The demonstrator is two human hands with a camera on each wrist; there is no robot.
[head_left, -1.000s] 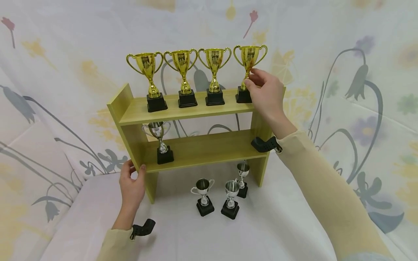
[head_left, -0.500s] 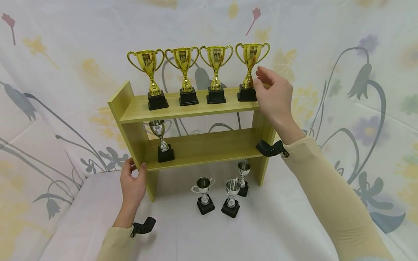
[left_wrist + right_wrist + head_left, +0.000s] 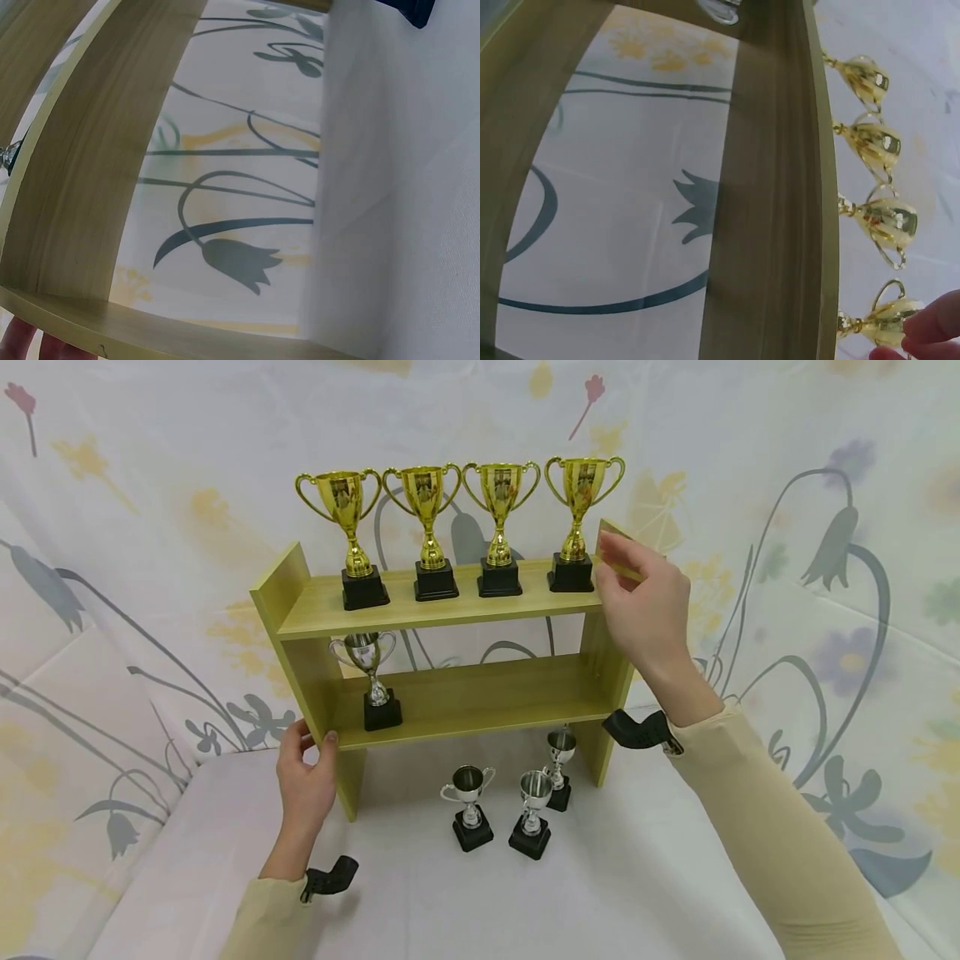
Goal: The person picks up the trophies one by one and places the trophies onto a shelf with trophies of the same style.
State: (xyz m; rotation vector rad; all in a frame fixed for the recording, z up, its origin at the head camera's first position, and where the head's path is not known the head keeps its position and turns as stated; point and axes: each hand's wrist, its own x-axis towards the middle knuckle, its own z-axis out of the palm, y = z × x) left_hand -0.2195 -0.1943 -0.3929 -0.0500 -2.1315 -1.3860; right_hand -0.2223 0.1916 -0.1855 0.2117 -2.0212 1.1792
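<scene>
Several gold two-handled trophies stand upright in a row along the top board of a wooden shelf (image 3: 465,702). My right hand (image 3: 651,610) is beside the rightmost gold trophy (image 3: 581,485), its fingers relaxed and holding nothing, near the top of the right side panel. In the right wrist view its fingertips (image 3: 939,322) overlap that trophy's cup. Low on the left side panel, my left hand (image 3: 306,785) grips the edge, thumb in front and fingers behind. A silver trophy (image 3: 382,714) stands at the left end of the middle board.
On the white-covered table, three smaller silver trophies stand at the shelf's foot: one left (image 3: 472,828), one in front (image 3: 531,837), one behind at right (image 3: 559,764). A flower-printed cloth (image 3: 750,460) hangs behind.
My right hand has let go of the rightmost gold trophy and moved right, away from it. The left hand stays on the shelf's side panel. The trophies keep their places.
</scene>
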